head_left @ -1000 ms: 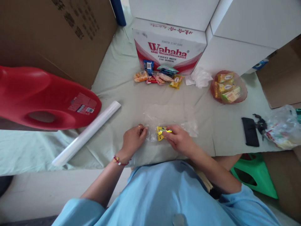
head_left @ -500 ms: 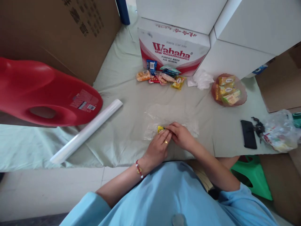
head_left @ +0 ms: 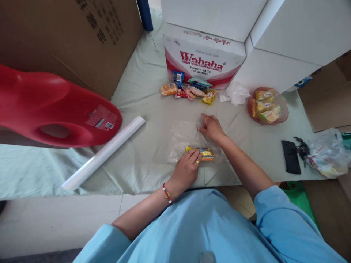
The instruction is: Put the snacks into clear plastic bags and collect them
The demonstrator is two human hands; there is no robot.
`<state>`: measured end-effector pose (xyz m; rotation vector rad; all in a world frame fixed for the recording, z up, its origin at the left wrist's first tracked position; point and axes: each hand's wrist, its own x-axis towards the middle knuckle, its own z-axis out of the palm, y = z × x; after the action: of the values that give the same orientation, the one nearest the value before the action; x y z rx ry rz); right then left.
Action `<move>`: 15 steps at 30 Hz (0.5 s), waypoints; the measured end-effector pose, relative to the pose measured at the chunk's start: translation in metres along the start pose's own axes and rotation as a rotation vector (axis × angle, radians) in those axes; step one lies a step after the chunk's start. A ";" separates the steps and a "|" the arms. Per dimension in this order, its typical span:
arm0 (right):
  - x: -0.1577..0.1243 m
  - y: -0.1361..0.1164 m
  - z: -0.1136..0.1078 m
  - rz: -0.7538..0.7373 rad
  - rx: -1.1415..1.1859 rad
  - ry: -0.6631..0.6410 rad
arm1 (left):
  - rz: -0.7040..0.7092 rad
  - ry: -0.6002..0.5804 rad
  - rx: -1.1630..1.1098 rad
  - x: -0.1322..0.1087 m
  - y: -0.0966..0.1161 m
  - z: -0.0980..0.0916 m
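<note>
A yellow snack packet [head_left: 207,156] with blue and orange print lies on a thin clear plastic sheet [head_left: 181,136] near the table's front edge. Across its left half rests my left hand [head_left: 188,166], fingers together and flat, hiding part of the wrapper. My right hand [head_left: 212,128] is over the sheet's far right part, its index finger stretched out and thumb apart, holding nothing. It points toward a pile of small wrapped snacks [head_left: 192,91]. That pile includes a blue packet [head_left: 178,78], an orange one [head_left: 169,88] and a yellow one [head_left: 208,97].
A Wahaha carton [head_left: 204,60] stands behind the pile. On the left are a plastic film roll [head_left: 104,153] and a large red jug [head_left: 63,113]. To the right are crumpled white plastic [head_left: 236,93], a pink bowl [head_left: 252,109] of snacks, a phone [head_left: 291,157] and a plastic bag [head_left: 327,153].
My right hand has left the yellow packet and moved forward toward the snack pile, uncovering the packet's right part. My left hand has stayed on the packet.
</note>
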<state>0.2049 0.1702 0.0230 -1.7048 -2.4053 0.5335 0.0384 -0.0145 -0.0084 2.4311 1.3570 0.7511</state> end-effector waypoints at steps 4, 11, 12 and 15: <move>0.001 0.002 -0.017 0.027 0.101 -0.164 | 0.005 0.007 -0.013 0.000 -0.002 0.000; -0.075 -0.017 -0.052 -0.433 0.165 -0.159 | 0.009 0.003 -0.081 -0.001 -0.005 0.002; -0.090 -0.018 -0.050 -0.483 0.129 -0.190 | 0.012 0.013 -0.086 -0.001 -0.005 0.002; -0.126 -0.016 -0.034 -0.558 0.100 -0.218 | 0.043 0.035 -0.132 -0.001 -0.010 0.003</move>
<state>0.2451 0.0544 0.0707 -0.9043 -2.7821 0.7563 0.0325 -0.0098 -0.0161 2.3615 1.2300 0.8686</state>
